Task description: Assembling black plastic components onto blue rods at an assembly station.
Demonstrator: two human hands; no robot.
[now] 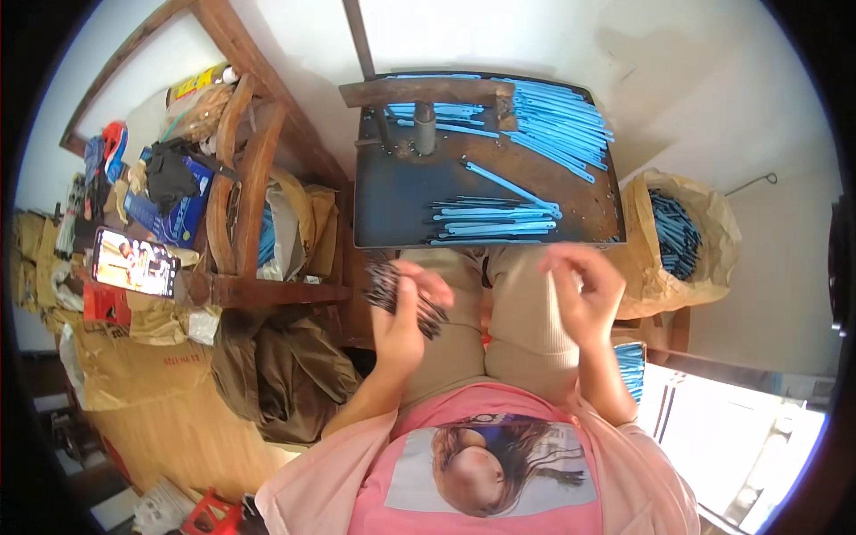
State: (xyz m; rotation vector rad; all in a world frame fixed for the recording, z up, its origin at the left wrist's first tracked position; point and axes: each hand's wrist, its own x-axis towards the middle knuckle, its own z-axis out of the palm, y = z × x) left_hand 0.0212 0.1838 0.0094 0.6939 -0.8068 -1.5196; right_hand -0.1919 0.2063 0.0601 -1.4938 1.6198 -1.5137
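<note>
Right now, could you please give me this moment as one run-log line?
Left hand: holding thin dark pieces | Right hand: curled, contents unclear | Tray: blue strips in separate piles

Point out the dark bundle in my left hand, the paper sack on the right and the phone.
Dark bundle (383,285), head view: upper part.
Paper sack (717,236), head view: right wall.
Phone (135,265), head view: lit screen.

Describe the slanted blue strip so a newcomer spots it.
Find the large dark tray in the upper middle. In its near half lies a blue pile. The slanted blue strip runs diagonally leftward from that pile's right end; its neighbours lie nearly level.
</note>
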